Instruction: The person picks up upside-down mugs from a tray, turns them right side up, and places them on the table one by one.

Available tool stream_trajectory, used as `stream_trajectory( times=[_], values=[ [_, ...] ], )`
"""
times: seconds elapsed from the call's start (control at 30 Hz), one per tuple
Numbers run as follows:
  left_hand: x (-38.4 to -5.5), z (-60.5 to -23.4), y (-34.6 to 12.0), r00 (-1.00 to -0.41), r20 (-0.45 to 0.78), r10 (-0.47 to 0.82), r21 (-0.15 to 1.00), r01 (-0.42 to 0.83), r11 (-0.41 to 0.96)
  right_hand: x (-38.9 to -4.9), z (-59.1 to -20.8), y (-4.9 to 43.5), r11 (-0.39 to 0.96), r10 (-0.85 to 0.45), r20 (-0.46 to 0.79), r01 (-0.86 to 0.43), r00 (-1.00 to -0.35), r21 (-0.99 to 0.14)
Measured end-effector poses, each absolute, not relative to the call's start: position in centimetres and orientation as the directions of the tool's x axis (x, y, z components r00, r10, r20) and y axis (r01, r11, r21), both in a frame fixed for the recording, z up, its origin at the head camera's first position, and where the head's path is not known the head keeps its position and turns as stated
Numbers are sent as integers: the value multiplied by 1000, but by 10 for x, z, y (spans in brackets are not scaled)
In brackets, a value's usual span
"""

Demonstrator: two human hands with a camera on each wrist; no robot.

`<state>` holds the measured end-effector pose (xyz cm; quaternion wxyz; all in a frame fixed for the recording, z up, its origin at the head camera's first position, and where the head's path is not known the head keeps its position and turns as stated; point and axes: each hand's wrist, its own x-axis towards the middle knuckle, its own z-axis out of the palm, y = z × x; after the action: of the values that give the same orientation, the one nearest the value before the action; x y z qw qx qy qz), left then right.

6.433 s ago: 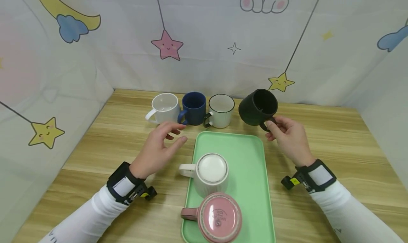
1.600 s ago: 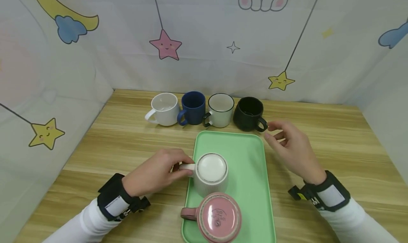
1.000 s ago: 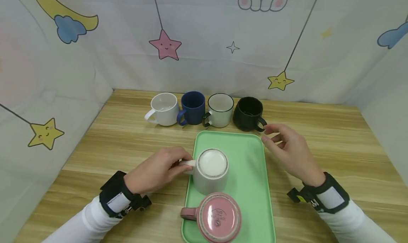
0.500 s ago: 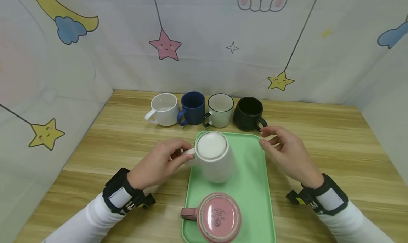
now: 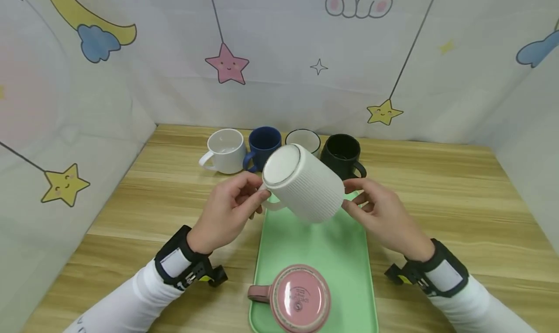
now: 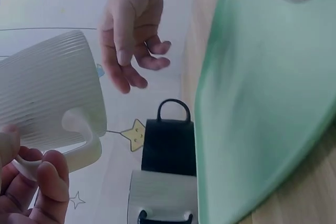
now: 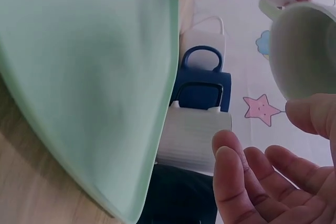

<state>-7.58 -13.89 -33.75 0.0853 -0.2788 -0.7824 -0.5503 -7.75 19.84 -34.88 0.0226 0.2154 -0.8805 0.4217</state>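
Above the far end of a green tray (image 5: 312, 245), a white ribbed mug (image 5: 312, 192) hangs tilted, its base up to the left and its mouth down to the right. My left hand (image 5: 227, 211) pinches its handle between thumb and fingers. My right hand (image 5: 384, 216) is by the mouth side, fingers loosely bent; the left wrist view shows a gap between this hand (image 6: 134, 32) and the mug (image 6: 52, 87). In the right wrist view the mug's inside (image 7: 320, 40) is visible. A pink mug (image 5: 300, 298) lies upside down on the tray's near end, handle to the left.
Behind the tray stands a row of upright mugs: white (image 5: 229, 153), blue (image 5: 264, 141), white with a dark rim (image 5: 303, 138), and black (image 5: 342, 153). The ribbed mug partly covers the middle ones. A printed cloth (image 5: 279, 95) backs the wooden table (image 5: 450, 202).
Earlier my right hand let go of the black mug in the row. My left hand took the ribbed mug's handle, lifted it off the tray and tipped it; my right hand moved in toward it.
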Motion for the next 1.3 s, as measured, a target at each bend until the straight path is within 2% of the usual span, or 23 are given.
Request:
stream_trajectory(
  times=[0.37,0.77,1.03,1.3],
  values=[
    [-79,-334,-115,-814,510,278,848,530,-5,-72,-347,173,457,-473,159,-396,-867,-797],
    [-77,-337,-96,-803,531,272,847,511,-146,-65,-342,142,109,-553,217,-328,-805,-938],
    [-75,-338,-86,-799,537,271,842,489,-226,-66,-337,131,-19,-481,220,-240,-849,-970],
    [-72,-338,-83,-807,502,312,864,447,-234,-67,-345,128,-134,-399,338,-310,-852,-941]
  ],
)
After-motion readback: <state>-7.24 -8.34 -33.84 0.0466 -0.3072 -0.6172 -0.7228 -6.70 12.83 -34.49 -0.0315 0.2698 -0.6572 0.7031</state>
